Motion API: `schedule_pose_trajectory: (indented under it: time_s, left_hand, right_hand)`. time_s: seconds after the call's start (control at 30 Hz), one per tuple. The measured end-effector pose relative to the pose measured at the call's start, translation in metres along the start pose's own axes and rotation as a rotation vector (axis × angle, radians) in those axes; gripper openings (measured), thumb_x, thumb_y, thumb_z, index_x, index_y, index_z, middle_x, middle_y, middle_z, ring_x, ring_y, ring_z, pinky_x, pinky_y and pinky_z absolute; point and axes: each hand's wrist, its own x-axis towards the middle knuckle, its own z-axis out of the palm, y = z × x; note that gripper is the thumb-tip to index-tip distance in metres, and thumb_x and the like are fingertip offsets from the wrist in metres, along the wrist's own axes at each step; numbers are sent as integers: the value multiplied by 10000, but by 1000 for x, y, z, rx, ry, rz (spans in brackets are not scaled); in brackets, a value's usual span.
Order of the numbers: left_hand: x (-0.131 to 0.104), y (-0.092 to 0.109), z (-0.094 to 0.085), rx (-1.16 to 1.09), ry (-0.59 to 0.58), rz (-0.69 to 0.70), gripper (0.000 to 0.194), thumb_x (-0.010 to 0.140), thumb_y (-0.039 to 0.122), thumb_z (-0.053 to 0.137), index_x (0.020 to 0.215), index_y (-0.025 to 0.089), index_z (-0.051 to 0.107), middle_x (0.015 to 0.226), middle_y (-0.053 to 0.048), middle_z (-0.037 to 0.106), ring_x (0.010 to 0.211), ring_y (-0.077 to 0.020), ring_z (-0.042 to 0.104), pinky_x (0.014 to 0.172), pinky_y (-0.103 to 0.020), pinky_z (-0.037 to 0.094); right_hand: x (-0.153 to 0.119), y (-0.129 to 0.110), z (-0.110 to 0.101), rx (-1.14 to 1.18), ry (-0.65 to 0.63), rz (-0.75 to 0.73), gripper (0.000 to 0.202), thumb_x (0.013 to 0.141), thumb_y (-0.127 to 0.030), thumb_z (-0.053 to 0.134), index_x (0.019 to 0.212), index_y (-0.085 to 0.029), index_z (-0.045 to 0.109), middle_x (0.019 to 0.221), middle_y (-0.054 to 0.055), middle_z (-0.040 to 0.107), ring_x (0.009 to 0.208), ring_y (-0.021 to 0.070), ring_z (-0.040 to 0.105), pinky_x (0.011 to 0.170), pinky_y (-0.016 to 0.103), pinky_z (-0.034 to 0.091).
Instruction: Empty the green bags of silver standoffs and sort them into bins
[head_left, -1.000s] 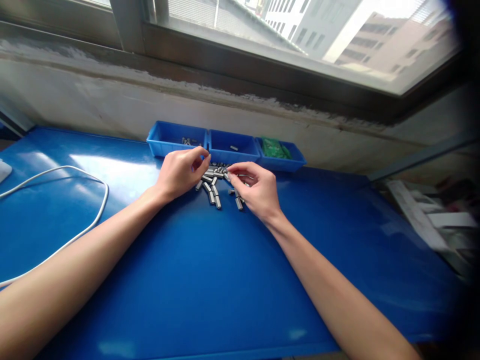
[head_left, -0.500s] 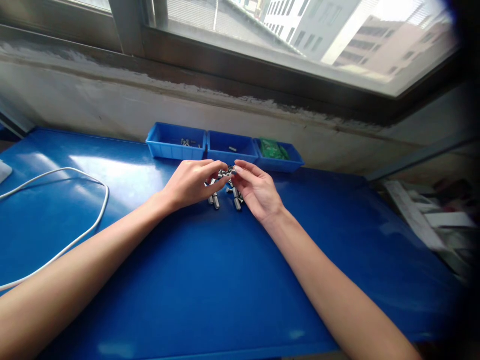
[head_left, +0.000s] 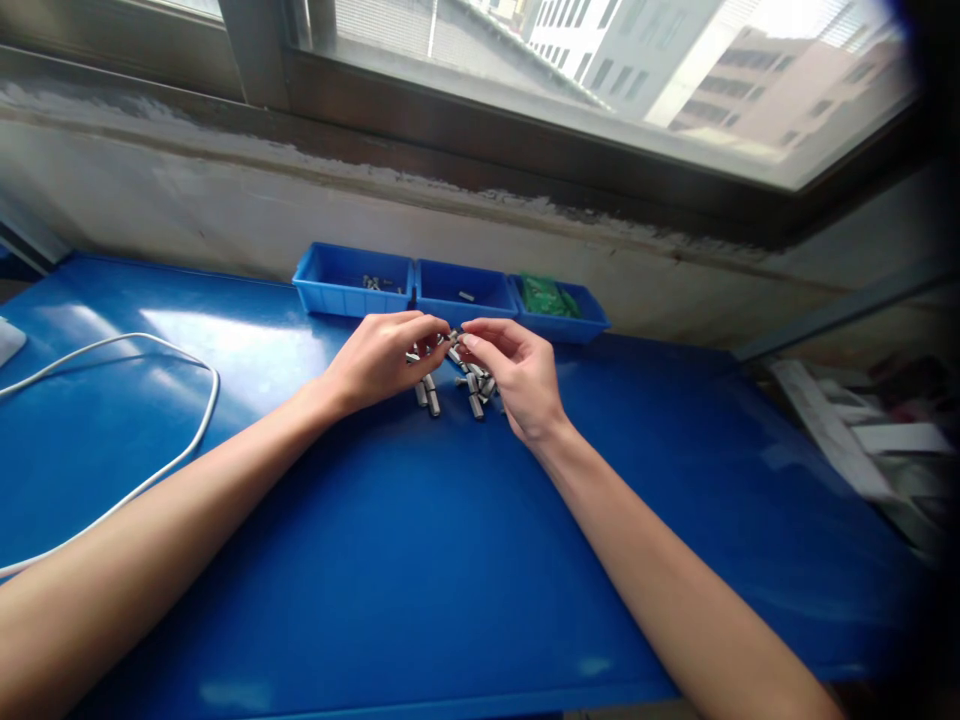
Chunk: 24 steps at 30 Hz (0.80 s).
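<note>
Above a loose pile of metal fasteners [head_left: 475,392], my two hands meet almost tip to tip. Thumb and forefinger of my left hand [head_left: 386,355] are closed at one end of a small metal fastener [head_left: 455,338]. From the other side, my right hand [head_left: 525,375] pinches it between thumb and fingers. Most of this piece is hidden by the fingertips, so its exact kind does not show. The pile holds long silver hex pieces and what look like screws, lying under and between the hands on the blue table [head_left: 420,560].
Behind the hands stand three joined blue bins: the left bin [head_left: 330,298] has several small metal parts, the middle bin [head_left: 450,305] a single piece, the right bin [head_left: 562,325] green packets. A white cable [head_left: 214,390] curves across the left side, beneath the window wall.
My right hand has turned and shifted slightly left, bringing its fingertips to my left hand's. My left thumb and forefinger, apart before, have closed on the small fastener.
</note>
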Motion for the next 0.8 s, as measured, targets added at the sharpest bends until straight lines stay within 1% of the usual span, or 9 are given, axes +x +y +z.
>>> schedule_pose_trajectory:
  time_s: [0.03, 0.1, 0.17, 0.27, 0.37, 0.5, 0.63, 0.7, 0.8]
  left_hand:
    - [1, -5, -2, 30, 48, -29, 163, 943, 291, 618, 965, 171, 727, 770, -11, 718, 630, -105, 639, 662, -211, 483]
    - [2, -17, -6, 124, 169, -144, 174, 931, 309, 633, 953, 171, 738, 746, -16, 722, 623, -121, 642, 672, -237, 486]
    - [1, -29, -11, 179, 244, -269, 183, 922, 317, 640, 975, 176, 745, 740, -21, 730, 639, -139, 664, 681, -256, 493]
    - [-1, -42, -17, 252, 255, -388, 188, 903, 330, 653, 950, 189, 768, 717, -27, 734, 603, -151, 656, 670, -278, 494]
    - [-2, -44, -20, 277, 215, -460, 220, 912, 344, 635, 957, 192, 787, 693, -30, 732, 566, -151, 636, 648, -280, 482]
    - [-3, -40, -19, 265, 173, -483, 281, 939, 355, 594, 1026, 178, 795, 696, -38, 737, 568, -151, 641, 635, -271, 473]
    - [-3, -35, -17, 277, 156, -419, 309, 939, 351, 592, 1114, 173, 775, 769, -51, 759, 592, -154, 652, 672, -277, 488]
    - [-3, -32, -15, 278, 134, -368, 310, 941, 341, 585, 1136, 181, 764, 777, -43, 759, 596, -152, 655, 681, -274, 487]
    - [-2, -26, -12, 255, 72, -267, 276, 937, 314, 574, 1080, 187, 772, 744, -28, 748, 590, -146, 655, 653, -254, 470]
  right_hand:
    - [0, -1, -3, -148, -3, -86, 119, 837, -282, 731, 932, -211, 745, 914, 32, 754, 834, 192, 703, 833, 358, 582]
    - [-1, -2, -10, -473, -37, -280, 104, 884, -237, 667, 941, -202, 747, 963, 57, 754, 888, 216, 694, 876, 384, 564]
    - [-2, -2, -15, -741, -125, -441, 143, 903, -187, 626, 971, -188, 752, 1024, 84, 751, 987, 246, 669, 941, 413, 536]
    - [-4, 0, -17, -956, -282, -531, 217, 921, -161, 598, 1074, -178, 750, 1103, 108, 746, 1078, 277, 623, 968, 444, 514]
    - [-6, 2, -14, -1039, -370, -535, 241, 940, -163, 586, 1117, -185, 748, 1164, 107, 740, 1093, 280, 603, 957, 460, 506]
    - [-6, 6, -10, -1079, -403, -567, 229, 950, -152, 583, 1100, -174, 755, 1120, 106, 755, 1075, 281, 593, 936, 455, 505]
    - [-5, 8, -10, -1075, -405, -580, 226, 952, -131, 572, 1079, -167, 756, 1076, 98, 757, 1055, 274, 595, 947, 438, 509]
    - [-5, 7, -10, -1054, -369, -560, 230, 954, -126, 560, 1073, -163, 753, 1098, 102, 745, 1062, 265, 604, 961, 418, 514]
    - [-6, 4, -10, -1049, -292, -517, 215, 946, -138, 571, 1068, -152, 747, 1122, 115, 731, 1059, 264, 620, 958, 408, 524]
